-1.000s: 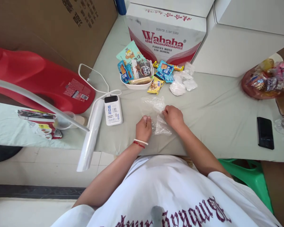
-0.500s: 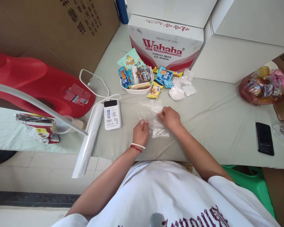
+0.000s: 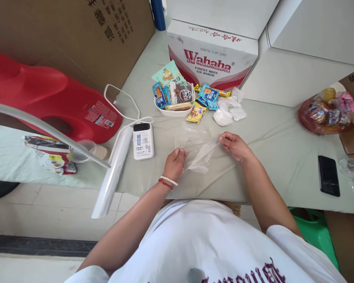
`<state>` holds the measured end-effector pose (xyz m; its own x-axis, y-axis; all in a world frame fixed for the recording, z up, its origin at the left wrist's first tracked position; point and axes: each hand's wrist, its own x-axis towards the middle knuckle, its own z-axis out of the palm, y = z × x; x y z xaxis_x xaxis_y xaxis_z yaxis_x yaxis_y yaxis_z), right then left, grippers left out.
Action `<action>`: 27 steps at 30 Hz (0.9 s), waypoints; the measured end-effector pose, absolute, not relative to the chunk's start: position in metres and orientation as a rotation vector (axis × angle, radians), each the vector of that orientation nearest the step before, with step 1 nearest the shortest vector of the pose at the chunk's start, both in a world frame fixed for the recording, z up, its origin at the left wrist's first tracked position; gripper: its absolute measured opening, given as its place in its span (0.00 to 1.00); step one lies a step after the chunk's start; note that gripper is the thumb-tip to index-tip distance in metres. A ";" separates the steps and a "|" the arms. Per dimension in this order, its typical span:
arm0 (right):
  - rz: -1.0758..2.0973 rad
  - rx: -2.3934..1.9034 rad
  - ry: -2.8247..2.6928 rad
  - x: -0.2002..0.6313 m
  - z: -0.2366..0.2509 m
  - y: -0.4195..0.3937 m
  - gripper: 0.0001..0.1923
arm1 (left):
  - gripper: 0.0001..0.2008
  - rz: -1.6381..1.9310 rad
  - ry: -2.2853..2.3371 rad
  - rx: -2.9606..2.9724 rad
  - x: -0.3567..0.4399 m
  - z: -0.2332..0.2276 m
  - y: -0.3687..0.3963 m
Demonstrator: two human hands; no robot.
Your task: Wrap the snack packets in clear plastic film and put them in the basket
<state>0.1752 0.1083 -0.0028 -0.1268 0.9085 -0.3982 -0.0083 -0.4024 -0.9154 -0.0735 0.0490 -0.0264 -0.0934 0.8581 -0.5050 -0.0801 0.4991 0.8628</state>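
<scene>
The hands have drawn apart: the right hand (image 3: pixel 235 145) has moved off to the right, stretching the clear plastic bag (image 3: pixel 198 146) open between it and the left hand (image 3: pixel 174 163). Each pinches one edge, fingers closed on the film, just above the table (image 3: pixel 271 157). Farther off, a carton (image 3: pixel 212 55) reads "Wahaha, purified water for drinking", behind a white bowl of snack packets (image 3: pixel 174 98).

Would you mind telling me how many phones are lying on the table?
1: a black phone lies flat near the table's right edge. The white device by the roll looks like a power bank. Others may be hidden.
</scene>
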 end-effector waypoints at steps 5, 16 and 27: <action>1.605 -1.399 -0.883 0.194 -0.006 0.103 0.24 | 0.15 0.971 1.434 0.641 -0.083 -0.016 0.050; 1.497 -1.511 -0.476 0.199 -0.003 0.102 0.25 | 0.17 0.964 1.424 0.583 -0.084 -0.014 0.056; 1.350 -1.698 -0.942 0.193 -0.014 0.057 0.28 | 0.28 0.936 1.993 2.072 -0.083 -0.037 0.037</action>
<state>0.1925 0.0572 -0.0142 0.1701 0.8901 -0.4229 0.0904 -0.4414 -0.8928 -0.0831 0.0366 -0.0365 -0.0573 0.9369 0.3450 0.8638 -0.1267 0.4876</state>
